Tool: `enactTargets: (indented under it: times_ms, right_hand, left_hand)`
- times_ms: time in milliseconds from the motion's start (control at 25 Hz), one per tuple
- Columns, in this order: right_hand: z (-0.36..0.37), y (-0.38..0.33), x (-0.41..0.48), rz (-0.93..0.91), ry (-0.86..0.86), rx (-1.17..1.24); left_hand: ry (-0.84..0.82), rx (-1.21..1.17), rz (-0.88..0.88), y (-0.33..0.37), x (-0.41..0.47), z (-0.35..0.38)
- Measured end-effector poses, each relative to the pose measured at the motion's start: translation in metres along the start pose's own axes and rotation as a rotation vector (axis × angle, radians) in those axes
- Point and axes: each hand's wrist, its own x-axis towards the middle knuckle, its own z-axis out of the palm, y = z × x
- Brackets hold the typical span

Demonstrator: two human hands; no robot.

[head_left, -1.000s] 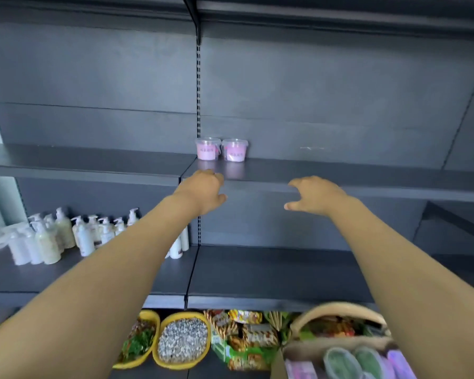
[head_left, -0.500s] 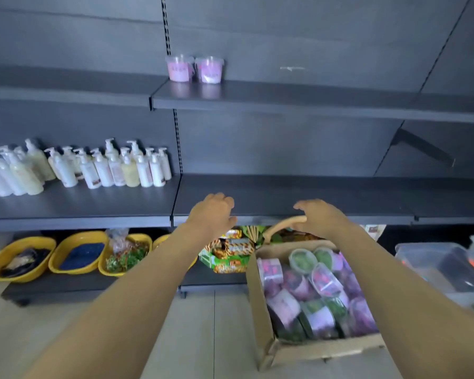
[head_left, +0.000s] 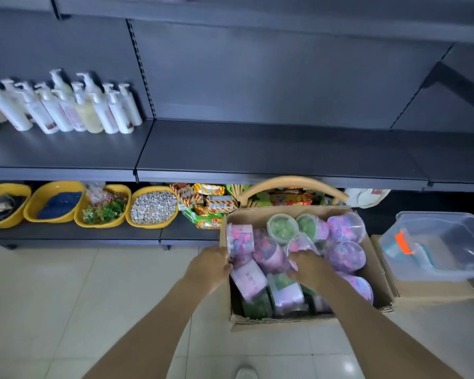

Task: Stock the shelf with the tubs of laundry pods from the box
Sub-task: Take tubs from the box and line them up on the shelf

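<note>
- Head camera, looking down: the fingers (head_left: 226, 262) of the left hand (head_left: 210, 265) curl round the side of a pink-and-purple tub (head_left: 240, 237) at the left wall of the box (head_left: 378, 272). The back of the hand is just outside that wall.
- The right hand (head_left: 309, 266) is inside the box, its fingers (head_left: 294, 257) bent over a pink tub (head_left: 300, 243) near the middle. Motion blur hides how firm the hold is.
- Around both hands the cardboard box is packed with more tubs (head_left: 345, 253) of laundry pods. Most are pink and purple and some are green (head_left: 282, 228), a few upright and others on their sides.
- The box sits on the pale tiled floor (head_left: 93, 296) in front of a dark shelf (head_left: 257, 151), whose section straight above the box is bare.
- On the section to the left stands a cluster of white pump bottles (head_left: 66, 105).
- Below, on the bottom shelf, is a row of yellow bowls (head_left: 153, 206) with assorted contents, then a pile of snack packets (head_left: 205, 201).
- A curved basket handle (head_left: 293, 184) arches just behind the box.
- To the right of the box, a clear plastic bin (head_left: 435, 242) rests on another carton.
</note>
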Motion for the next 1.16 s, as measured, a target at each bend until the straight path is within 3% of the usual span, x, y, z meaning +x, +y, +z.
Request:
enactTargets:
  times_ms: [400,640,840,1000,1160]
  right_hand:
    - [0.102,0.05,0.048,-0.066,-0.159,0.121]
    - [0.132,0.06,0.072,-0.109,-0.211,0.068]
    - [0.141,0.06,0.08,-0.145,-0.14,-0.059]
    - [0.148,0.056,0.064,-0.027,-0.029,0.081]
    - [0.157,0.062,0.043,0.315,0.177,0.388]
  left_hand:
    - [-0.015,-0.395,-0.322,0.018,0.039,0.121]
    - [-0.027,-0.402,-0.301,0.016,0.076,0.145]
    - [0.024,-0.47,-0.334,0.011,0.102,0.15]
    - [0.067,-0.636,-0.412,0.019,0.13,0.145]
    - [0.023,-0.894,-0.753,0.031,0.16,0.135]
